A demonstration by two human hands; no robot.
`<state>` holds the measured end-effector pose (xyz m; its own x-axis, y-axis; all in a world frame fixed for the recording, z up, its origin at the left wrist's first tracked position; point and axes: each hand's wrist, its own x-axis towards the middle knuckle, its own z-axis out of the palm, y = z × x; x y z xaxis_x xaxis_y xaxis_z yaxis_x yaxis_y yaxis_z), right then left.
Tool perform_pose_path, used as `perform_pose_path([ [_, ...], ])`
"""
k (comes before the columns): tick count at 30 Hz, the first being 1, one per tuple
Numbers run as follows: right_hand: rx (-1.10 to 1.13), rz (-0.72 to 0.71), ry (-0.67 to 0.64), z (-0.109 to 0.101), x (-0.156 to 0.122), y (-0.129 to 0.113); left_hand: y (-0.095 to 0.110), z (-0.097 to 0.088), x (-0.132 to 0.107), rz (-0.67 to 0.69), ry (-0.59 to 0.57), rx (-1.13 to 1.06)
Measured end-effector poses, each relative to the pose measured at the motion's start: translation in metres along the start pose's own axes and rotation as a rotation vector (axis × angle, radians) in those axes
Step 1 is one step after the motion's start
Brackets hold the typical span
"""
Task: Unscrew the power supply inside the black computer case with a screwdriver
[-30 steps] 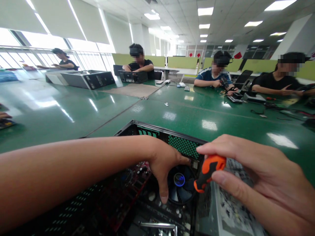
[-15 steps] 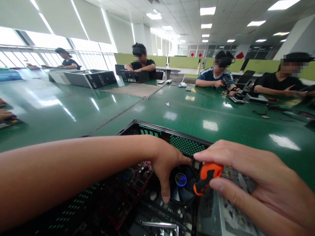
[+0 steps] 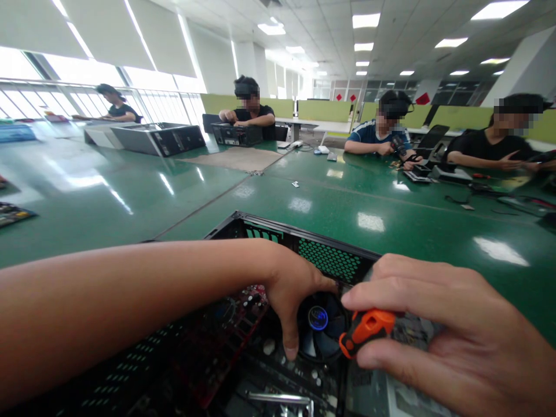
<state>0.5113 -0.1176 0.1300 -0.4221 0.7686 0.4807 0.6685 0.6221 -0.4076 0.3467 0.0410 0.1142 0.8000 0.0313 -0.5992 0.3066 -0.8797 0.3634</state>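
In front of me lies a black computer case with its inside showing. My left hand reaches in and grips a round black cooling fan with a blue-lit hub. Its thumb rests on the near left side of the fan; the other fingers reach the far side and are partly hidden. Between the thumb and fingers of my right hand is the orange and black handle of a screwdriver, just right of the fan. The screwdriver's shaft and tip cannot be seen.
A red circuit board and a metal bracket sit inside the case. Another circuit board lies at the left edge of the green table. Other cases stand farther back, where several people work.
The screwdriver handle has turned and tilted lower as my right fingers shifted around it. My left hand stays on the fan. A co-worker's hand has left the circuit board at the left edge.
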Motion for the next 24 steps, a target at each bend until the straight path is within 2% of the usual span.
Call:
perform_pose_path([
  [6,-0.022,0.05,-0.013,0.0,-0.003,-0.001,-0.001,0.001,0.001,-0.001,0.025,-0.003],
  [11,-0.03,0.106,-0.039,0.002,-0.008,-0.004,-0.005,0.002,0.001,0.031,-0.022,-0.078],
  [16,0.041,0.057,-0.063,0.0,-0.005,0.001,-0.005,0.003,0.001,0.051,-0.008,-0.094],
  [20,0.07,0.054,-0.045,-0.004,0.002,0.002,-0.002,0.002,0.001,0.008,0.017,-0.028],
  [24,0.099,0.148,-0.111,-0.007,0.004,-0.005,0.001,-0.001,-0.001,0.034,0.0,-0.024],
])
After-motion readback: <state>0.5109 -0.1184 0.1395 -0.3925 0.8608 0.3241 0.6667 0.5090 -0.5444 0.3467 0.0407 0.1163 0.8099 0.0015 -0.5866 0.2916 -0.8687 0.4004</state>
